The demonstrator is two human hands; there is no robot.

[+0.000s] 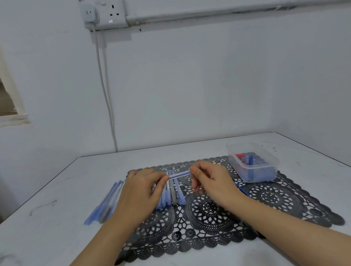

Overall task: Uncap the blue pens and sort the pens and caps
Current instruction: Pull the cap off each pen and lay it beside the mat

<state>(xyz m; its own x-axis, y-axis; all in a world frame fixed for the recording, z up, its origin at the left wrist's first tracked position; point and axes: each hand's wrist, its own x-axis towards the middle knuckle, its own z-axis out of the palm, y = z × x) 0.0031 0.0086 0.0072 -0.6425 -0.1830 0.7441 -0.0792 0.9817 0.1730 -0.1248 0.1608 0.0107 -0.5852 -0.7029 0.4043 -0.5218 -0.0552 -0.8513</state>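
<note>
While a blue pen (179,174) is held just over the black lace mat (274,201), its left end is pinched by the left hand (140,186) and its right end is pinched by the right hand (211,181). The pen lies almost flat, with the right end a bit higher. Which end has the cap cannot be told, as both ends are hidden by fingertips.

It looks like the cap is about to be pulled off. For that to go well, the pull should be made straight along the pen, not sideways, so nothing gets bent. A firm pinch is needed on both ends, so the cap is not dropped when it pops free. The cap could then be put in the clear box (260,171) at the far right, where red and blue bits, likely caps, are seen.

Both arms are stretched forward from the near edge, and the wrists are turned in toward each other. The backs of the hands are up. The spare fingers of the right hand are curled loosely under the pen.

A row of pens (170,195) is seen on the mat under the hands, and a pile of pens (105,204) on the white table (52,178) to the left.
</note>
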